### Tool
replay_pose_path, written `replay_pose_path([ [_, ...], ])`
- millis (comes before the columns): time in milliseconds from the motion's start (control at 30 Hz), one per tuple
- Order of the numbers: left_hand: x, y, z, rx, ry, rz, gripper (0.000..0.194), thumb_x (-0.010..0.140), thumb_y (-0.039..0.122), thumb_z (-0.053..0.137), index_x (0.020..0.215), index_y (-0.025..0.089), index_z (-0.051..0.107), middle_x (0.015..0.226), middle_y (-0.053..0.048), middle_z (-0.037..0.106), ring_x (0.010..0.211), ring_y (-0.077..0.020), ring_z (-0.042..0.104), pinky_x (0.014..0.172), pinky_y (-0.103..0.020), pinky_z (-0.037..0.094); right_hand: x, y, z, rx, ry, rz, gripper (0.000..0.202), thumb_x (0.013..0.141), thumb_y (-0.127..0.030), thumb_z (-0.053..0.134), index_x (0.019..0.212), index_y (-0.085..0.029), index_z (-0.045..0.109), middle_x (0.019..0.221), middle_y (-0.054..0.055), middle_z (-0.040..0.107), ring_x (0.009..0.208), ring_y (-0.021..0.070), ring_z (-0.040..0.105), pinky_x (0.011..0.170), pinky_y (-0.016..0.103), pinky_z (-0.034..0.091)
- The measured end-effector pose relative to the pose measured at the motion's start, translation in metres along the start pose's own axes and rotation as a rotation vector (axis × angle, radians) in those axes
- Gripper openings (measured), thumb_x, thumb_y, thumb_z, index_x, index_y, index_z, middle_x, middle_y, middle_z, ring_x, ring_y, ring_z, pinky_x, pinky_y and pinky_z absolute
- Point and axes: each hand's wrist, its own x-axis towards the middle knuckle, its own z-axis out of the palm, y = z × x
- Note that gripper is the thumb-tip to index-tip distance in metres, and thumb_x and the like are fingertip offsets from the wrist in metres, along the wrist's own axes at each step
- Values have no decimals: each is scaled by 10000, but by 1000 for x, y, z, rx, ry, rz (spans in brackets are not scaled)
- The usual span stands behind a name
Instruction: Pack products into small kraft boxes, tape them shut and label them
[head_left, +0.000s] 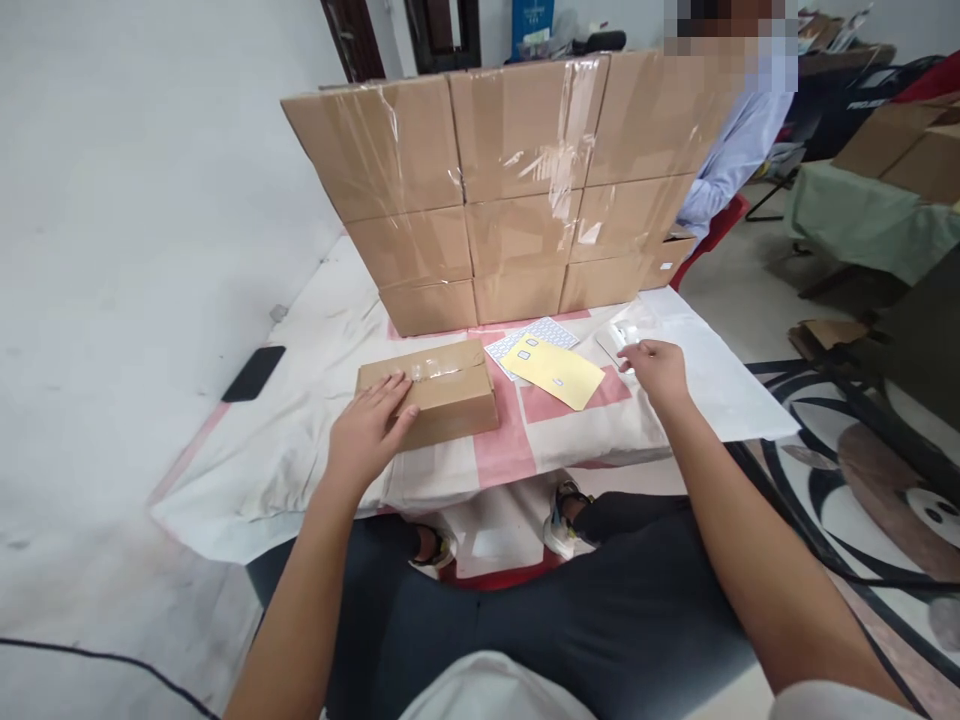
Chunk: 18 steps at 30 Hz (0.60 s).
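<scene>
The left hand [367, 428] lies flat, its fingers slightly spread, with a cardboard box [456, 405] directly under them on the worktop [300, 452]. The right hand [660, 372] has curled fingers beside a small whitish item [625, 329]; I cannot tell whether they pinch it. Clear tape [441, 368] crosses the box's shut top, so closing looks done. Between both hands' fingers, a yellow sheet [557, 376] and patterned sheet [551, 331] lie loose, apparently left unused.

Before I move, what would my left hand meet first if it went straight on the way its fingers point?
Past the small box it rests on, your left hand would probably meet the stacked boxes first, though one view leaves the depth unclear.
</scene>
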Motion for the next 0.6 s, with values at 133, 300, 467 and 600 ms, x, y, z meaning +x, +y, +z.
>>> replay_pose_path([
  [133, -3, 33, -8, 19, 166, -10, 462, 1010, 476, 463, 1363, 226, 626, 1560, -105, 530, 1514, -313, 404, 1259, -575, 288, -60, -48, 48, 193, -344, -521, 503, 872, -234, 645, 478, -219, 332, 644, 36, 656, 742, 176, 675, 714, 291, 523],
  [300, -15, 95, 1, -431, 249, -12, 317, 991, 503, 561, 1116, 240, 688, 1072, -83, 759, 1033, -228, 706, 920, -378, 558, -123, -74, 92, 334, -678, -799, 549, 992, -363, 577, 542, -218, 297, 747, 42, 689, 686, 160, 646, 639, 306, 505],
  [467, -15, 116, 17, -667, 224, -69, 221, 958, 447, 646, 898, 239, 684, 866, -33, 695, 781, -163, 633, 672, -295, 487, -137, -68, 101, 386, -667, -919, 507, 1031, -331, 527, 569, -204, 360, 774, 42, 676, 689, 144, 626, 618, 282, 472],
  [600, -12, 110, 18, -778, 161, -69, 183, 953, 392, 665, 880, 224, 672, 865, -19, 674, 773, -142, 613, 670, -267, 481, -140, -66, 95, 374, -658, -961, 465, 1043, -284, 506, 597, -202, 401, 795, 42, 669, 702, 136, 618, 632, 269, 472],
])
